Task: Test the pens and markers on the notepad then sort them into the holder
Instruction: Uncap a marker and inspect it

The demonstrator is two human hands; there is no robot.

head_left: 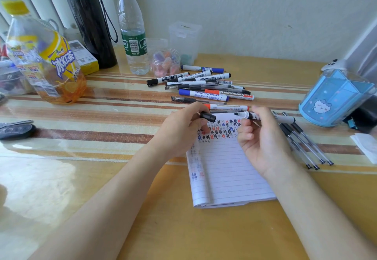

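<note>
Over the notepad (230, 176), pinching a black cap (208, 116) in the left hand (181, 131), thumb and fingers clamped on it. Gripping the marker (245, 115) in the right hand (263, 141), fingers curled round the barrel, bare tip pointing left at the cap, near it but not touching. Holding both over rows of black, blue and red hash marks (222, 131) at the top of the page. Seeing a red marker (228, 107) lying on the table (81, 116) just behind the hands, and farther back a loose pile (204, 88) of more markers and pens. Seeing a fan of clear pens (299, 141) right of the notepad, beside the right wrist. Spotting the blue holder (334, 98) standing at the far right, well apart from the marker. Catching a tea bottle (44, 59), a flask (89, 31), a water bottle (133, 35) and a small jar (165, 61) lining the left rear.
</note>
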